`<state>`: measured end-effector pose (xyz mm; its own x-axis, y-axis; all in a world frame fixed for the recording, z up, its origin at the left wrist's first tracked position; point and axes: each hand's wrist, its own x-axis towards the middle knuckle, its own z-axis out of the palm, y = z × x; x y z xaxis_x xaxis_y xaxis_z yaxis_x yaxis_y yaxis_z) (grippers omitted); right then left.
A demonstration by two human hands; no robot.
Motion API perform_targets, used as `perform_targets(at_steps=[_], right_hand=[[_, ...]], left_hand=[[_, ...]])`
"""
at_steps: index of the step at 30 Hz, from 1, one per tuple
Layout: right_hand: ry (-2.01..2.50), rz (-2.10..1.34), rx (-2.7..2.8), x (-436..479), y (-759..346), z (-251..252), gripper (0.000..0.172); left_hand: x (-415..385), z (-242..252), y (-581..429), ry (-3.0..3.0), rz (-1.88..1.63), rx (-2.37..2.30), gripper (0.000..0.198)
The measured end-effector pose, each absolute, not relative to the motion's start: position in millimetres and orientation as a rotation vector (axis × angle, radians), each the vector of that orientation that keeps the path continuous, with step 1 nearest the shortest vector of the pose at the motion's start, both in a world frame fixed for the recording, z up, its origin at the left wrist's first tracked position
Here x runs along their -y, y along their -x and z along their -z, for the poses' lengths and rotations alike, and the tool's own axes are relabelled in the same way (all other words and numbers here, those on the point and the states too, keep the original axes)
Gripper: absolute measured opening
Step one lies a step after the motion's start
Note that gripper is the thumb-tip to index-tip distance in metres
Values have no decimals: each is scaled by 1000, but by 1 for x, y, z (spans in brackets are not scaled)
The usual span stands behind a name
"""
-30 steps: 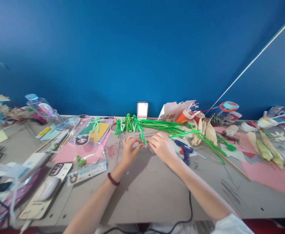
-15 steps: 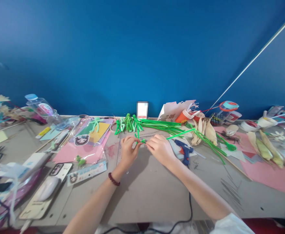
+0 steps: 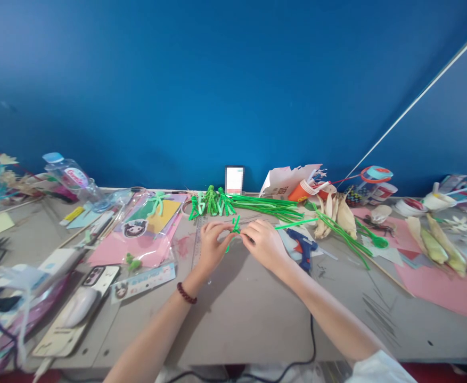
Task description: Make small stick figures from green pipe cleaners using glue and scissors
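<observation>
Between my fingertips is a small twisted green pipe-cleaner piece point(image 3: 236, 226), with short ends sticking up and one hanging down. My left hand point(image 3: 214, 244) pinches it from the left. From the right, my right hand point(image 3: 263, 246) closes on the same piece, and a green strand point(image 3: 297, 224) sticks out past this hand to the right. Behind my hands stand several small green pipe-cleaner figures point(image 3: 211, 201), beside a bundle of loose green pipe cleaners point(image 3: 267, 206).
A blue glue gun point(image 3: 305, 249) lies right of my right hand, its black cable running to the front edge. Left are a plastic bag with coloured paper point(image 3: 137, 250), a phone point(image 3: 63, 324) under a white mouse, and a bottle point(image 3: 71, 173). Dried husks point(image 3: 343, 215) lie right.
The green piece has turned between my fingers, so its ends now show above and below. The strand on the right has dropped slightly. Both hands stay nearly in place.
</observation>
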<state>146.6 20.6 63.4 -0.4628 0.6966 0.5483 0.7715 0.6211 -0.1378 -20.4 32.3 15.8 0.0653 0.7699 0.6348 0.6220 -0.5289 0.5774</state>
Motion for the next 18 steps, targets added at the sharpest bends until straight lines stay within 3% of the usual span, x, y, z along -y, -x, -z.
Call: perform_targets(at_steps=[6,10,18], right_hand=[[1241,-10,2162,-22,-147,-61,11],[1248,-166,2117,-25,-149,-61,21],[1137,-131,2203,-26,-151,-61,14]], left_hand=[[-31,-15,19,-2326,-1484,-1468,7],[-28,-19,19,-2530,-1606,-1480,6],[-25,-21,19,-2681,-1716,-1484,11]])
